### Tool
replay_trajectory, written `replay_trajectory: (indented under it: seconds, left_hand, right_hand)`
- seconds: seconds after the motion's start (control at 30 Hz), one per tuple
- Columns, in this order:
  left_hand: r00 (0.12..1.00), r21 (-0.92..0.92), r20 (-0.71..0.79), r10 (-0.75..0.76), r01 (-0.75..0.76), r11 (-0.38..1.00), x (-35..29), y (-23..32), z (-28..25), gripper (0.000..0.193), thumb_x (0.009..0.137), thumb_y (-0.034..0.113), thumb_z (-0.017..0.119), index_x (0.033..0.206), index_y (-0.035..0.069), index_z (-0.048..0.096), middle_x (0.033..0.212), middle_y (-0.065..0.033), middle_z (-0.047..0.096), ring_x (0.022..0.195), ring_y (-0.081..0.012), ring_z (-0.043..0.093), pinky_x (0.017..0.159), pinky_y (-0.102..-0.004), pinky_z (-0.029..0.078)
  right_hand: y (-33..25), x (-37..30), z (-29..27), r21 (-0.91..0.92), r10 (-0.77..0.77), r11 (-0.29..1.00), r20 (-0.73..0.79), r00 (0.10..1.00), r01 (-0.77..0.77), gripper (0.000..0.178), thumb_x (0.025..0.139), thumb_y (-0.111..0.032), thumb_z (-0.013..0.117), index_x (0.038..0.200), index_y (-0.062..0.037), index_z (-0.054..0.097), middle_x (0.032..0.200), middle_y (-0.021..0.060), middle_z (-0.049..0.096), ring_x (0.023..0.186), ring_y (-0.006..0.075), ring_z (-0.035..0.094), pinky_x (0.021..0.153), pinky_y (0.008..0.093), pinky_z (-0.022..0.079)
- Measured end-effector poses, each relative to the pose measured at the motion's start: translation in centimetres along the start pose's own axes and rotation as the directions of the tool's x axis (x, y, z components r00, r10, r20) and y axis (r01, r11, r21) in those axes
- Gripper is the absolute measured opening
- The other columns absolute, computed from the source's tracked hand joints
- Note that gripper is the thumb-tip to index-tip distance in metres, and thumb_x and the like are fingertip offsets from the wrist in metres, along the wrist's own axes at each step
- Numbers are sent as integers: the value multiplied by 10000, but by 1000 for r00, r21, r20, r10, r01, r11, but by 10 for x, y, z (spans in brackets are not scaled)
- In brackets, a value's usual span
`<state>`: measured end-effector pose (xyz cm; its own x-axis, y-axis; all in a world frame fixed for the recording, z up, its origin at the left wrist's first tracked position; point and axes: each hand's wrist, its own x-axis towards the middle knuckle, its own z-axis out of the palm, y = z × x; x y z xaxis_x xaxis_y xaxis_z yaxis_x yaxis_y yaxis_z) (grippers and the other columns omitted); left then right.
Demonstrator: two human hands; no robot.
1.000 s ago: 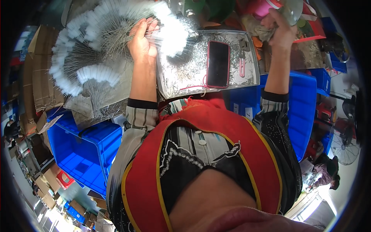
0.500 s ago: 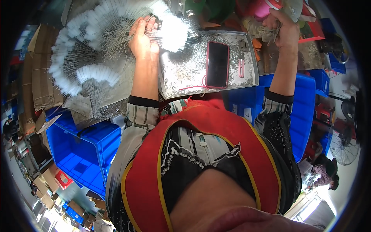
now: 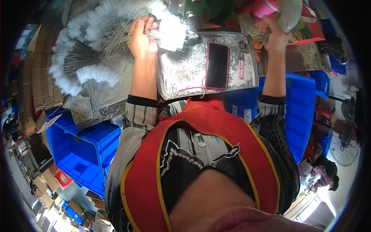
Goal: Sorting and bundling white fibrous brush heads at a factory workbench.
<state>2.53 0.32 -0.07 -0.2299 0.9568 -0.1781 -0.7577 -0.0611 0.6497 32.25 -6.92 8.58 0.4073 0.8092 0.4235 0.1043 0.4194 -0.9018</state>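
Observation:
My left hand (image 3: 143,40) is closed round the thin wire stems of a bundle of small white-bristled brushes (image 3: 172,34). Their bristle ends point right and look washed out under bright light. To the left, many more wire-stemmed brushes (image 3: 65,73) lie fanned in an arc, with a smaller fan (image 3: 96,75) nearer me. My right hand (image 3: 275,34) is at the upper right with its fingers curled, beside a pink roll (image 3: 266,7) and over some pale strands (image 3: 253,29). What its fingers hold, if anything, I cannot make out.
A pale tray (image 3: 170,87) scattered with short metal bits lies between my arms. On it are a dark-screened phone (image 3: 217,65) in a red case and a pink-handled cutter (image 3: 241,69). Blue crates (image 3: 83,150) stand below the table, and cardboard (image 3: 46,69) is at the left.
My right hand has shifted left and slightly nearer me, off the larger clump of pale strands. The left hand and its brushes have barely moved.

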Motion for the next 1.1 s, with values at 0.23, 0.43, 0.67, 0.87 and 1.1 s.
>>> replay_trajectory:
  seconds: [0.23, 0.43, 0.67, 0.87, 1.1]
  left_hand:
    - [998, -62, -44, 48, -51, 997, -3, -1, 3, 215, 812, 45, 515, 995, -54, 459, 965, -187, 536, 753, -265, 568, 636, -340, 498]
    - [997, -36, -48, 60, -61, 997, -3, -1, 7, 200, 814, 36, 505, 984, -58, 460, 942, -188, 537, 755, -260, 566, 631, -338, 501]
    - [997, 41, -52, 49, -46, 998, -2, 3, 5, 238, 776, 44, 568, 966, -57, 469, 911, -166, 543, 749, -250, 563, 633, -349, 495]
    - [960, 312, 203, -193, 123, 942, -6, 19, -5, 302, 701, -17, 619, 969, -76, 495, 854, -162, 588, 781, -230, 582, 702, -323, 495]
    - [974, 200, 177, -143, 106, 974, 2, 12, -13, 243, 714, -50, 576, 942, -86, 503, 827, -191, 586, 717, -245, 584, 667, -322, 503]
  right_hand:
    - [-41, 12, 8, -35, 235, 971, -16, 972, -235, 196, 692, -52, 553, 528, -16, 452, 471, 62, 409, 451, 182, 446, 504, 298, 394]
    - [-38, 16, 2, -48, 271, 961, -24, 962, -272, 192, 695, -60, 557, 531, -17, 466, 475, 61, 411, 465, 178, 454, 506, 299, 400]
    - [15, -8, 9, 37, 0, 999, -63, 998, 2, 125, 689, -39, 552, 592, 23, 501, 490, 81, 464, 483, 188, 488, 507, 304, 402]
    - [-37, 12, 6, -29, 225, 974, 3, 974, -225, 167, 677, -49, 562, 545, -2, 471, 483, 85, 443, 470, 199, 477, 486, 298, 386]
    - [-41, 12, 11, -42, 243, 969, -41, 969, -244, 191, 682, -49, 561, 528, -12, 454, 471, 73, 421, 464, 191, 468, 488, 300, 391]
